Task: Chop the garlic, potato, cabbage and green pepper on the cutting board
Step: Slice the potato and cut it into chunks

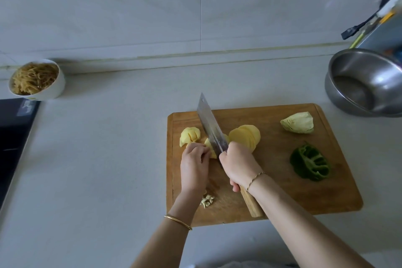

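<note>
Now my right hand (237,164) is clamped on the wooden-handled steel cleaver (212,126) while my left hand's fingers (199,150) curl together, pinning the firm, slippery pale-yellow potato piece (208,143) mid-left on the brown wooden cutting board (282,180), best held well back from the blade.

White bowl of shredded food (36,80) by the wall, steel bowl (365,82), dark cooktop (13,137)

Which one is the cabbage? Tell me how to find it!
Look at the brown wooden cutting board on the pale counter. Go to its far right corner, nearest the shiny steel bowl. The pale green cabbage wedge lies there alone, lighter than the dark green pepper half in front of it, and wrinkly, unlike the smooth yellow potato slices.
</note>
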